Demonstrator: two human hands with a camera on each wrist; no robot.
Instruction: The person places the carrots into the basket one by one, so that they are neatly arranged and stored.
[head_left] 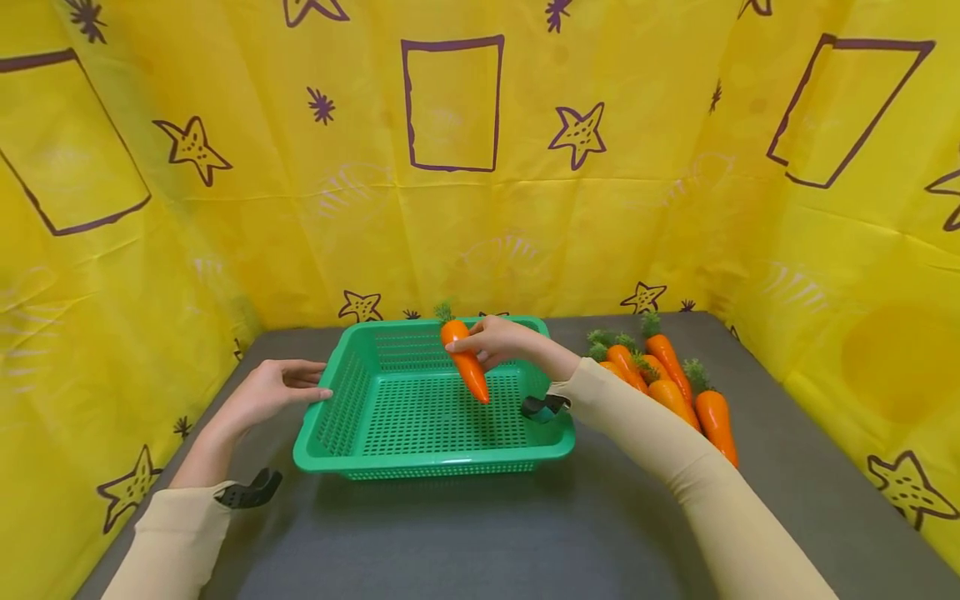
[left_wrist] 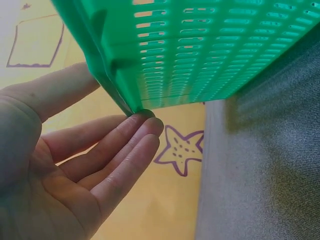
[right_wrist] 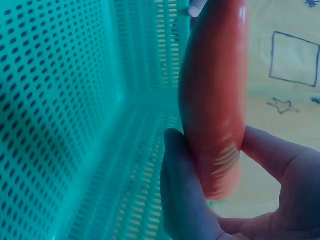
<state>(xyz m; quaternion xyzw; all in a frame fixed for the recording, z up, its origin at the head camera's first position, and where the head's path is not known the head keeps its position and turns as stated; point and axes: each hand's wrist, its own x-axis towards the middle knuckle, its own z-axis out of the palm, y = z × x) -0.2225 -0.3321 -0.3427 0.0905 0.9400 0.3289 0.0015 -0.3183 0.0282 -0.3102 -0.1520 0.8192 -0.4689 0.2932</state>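
Observation:
A green plastic basket (head_left: pixel 435 457) with slotted walls stands on the dark table. At its left rim, my left hand (head_left: pixel 273 392) holds the edge, the thumb lapping over the rim and the fingertips (left_wrist: pixel 150 120) against it from outside. Above the basket, my right hand (head_left: pixel 498 340) grips an orange carrot (head_left: pixel 467 360) between thumb and fingers. The carrot's leafy green top points away and its tip slants down over the basket floor. In the right wrist view the carrot (right_wrist: pixel 215 90) covers part of the basket wall.
Several more carrots (head_left: pixel 716 421) lie in a loose pile to the right of the basket, partly hidden by my right sleeve (head_left: pixel 645 417). Yellow cloth walls (head_left: pixel 450 233) with purple drawings enclose the grey-black table (head_left: pixel 450 542) at the back and sides.

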